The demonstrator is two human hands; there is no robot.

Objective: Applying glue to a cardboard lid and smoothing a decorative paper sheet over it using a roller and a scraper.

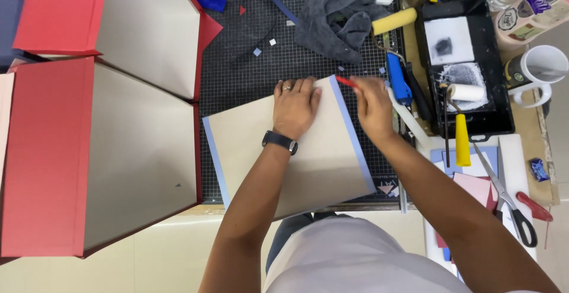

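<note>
Board (296, 156) lies on cutting mat (249, 67), centre of table. Left hand (295, 106) is pressed flat on it; right hand (372, 106) is closed on red tool (345, 81) at blue edge strip (351, 133). Edge finishing judged underway; next pass needs steady pressure down the strip.

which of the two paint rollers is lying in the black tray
The white-sleeved roller with the yellow handle; the yellow-sleeved roller lies outside the black tray, beside the grey cloth.

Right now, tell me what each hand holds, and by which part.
The right hand grips a thin red tool by its rear end; only its tip shows. The left hand holds nothing, pressing flat on the grey board.
</note>
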